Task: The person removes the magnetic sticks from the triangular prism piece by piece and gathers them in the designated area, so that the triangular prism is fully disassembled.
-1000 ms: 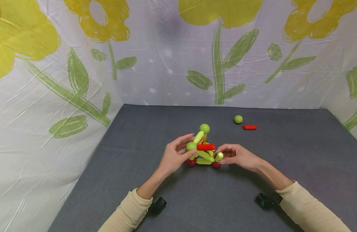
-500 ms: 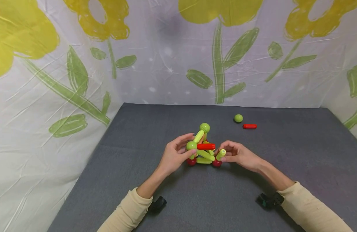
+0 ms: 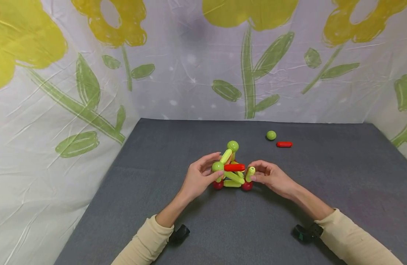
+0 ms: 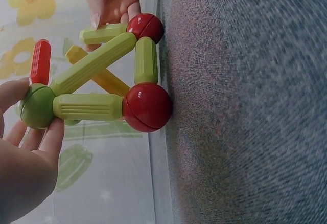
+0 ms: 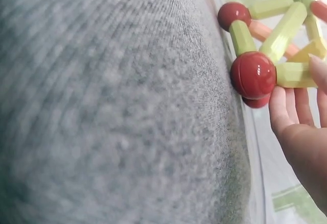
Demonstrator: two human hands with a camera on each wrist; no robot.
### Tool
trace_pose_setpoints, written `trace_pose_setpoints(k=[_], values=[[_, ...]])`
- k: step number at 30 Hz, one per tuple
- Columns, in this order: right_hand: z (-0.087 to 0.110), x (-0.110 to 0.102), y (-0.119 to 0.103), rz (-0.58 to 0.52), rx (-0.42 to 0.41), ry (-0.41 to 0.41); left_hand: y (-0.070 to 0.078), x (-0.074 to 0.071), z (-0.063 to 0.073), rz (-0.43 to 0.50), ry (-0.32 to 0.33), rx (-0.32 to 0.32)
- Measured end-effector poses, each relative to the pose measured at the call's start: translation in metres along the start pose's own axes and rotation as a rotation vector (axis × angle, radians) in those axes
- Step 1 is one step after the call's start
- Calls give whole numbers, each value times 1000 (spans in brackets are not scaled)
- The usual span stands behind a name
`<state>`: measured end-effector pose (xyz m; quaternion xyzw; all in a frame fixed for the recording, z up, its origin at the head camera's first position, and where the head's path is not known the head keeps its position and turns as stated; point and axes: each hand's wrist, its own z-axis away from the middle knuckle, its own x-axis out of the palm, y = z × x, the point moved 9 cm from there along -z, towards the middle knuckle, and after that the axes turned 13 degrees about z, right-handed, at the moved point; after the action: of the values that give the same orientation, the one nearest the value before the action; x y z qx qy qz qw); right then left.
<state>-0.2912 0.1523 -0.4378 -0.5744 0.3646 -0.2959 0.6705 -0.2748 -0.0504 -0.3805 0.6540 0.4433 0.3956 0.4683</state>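
A frame of magnetic sticks and balls stands on the dark table (image 3: 203, 224). My left hand (image 3: 197, 180) holds the green ball (image 3: 218, 166) at its upper left corner. From that ball a red stick (image 3: 234, 168) points right, its far end free. My right hand (image 3: 272, 178) pinches a yellow-green stick (image 3: 250, 173) that rises from the front right red ball (image 3: 247, 185). In the left wrist view, a slanted yellow-green stick (image 4: 94, 63) joins the green ball to that same red ball. Another red ball (image 4: 148, 107) sits at the near lower corner.
A loose green ball (image 3: 271, 135) and a loose red stick (image 3: 284, 144) lie on the table behind my right hand. Another green ball (image 3: 233, 146) tops the back of the frame. A flowered cloth (image 3: 190, 88) hangs behind the table.
The stick in my right hand leaned right half a second ago and now stands more upright. My right fingers shifted with it. The left hand holds its place.
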Motion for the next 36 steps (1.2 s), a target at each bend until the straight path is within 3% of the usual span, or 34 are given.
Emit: trace_pose_setpoints(k=[9,16,27,36], values=[[-1,0,-1,55,26,54,1,1,1,0,13,-14],[-1,-2,-3,132,-10,86,27,10,6,-15,-1,-14],[-2,-5,-4,203,-47,123,28,11,7,-15,1,-11],[-4,-7,-8,159,-62,160,28,11,6,-5,3,-11]])
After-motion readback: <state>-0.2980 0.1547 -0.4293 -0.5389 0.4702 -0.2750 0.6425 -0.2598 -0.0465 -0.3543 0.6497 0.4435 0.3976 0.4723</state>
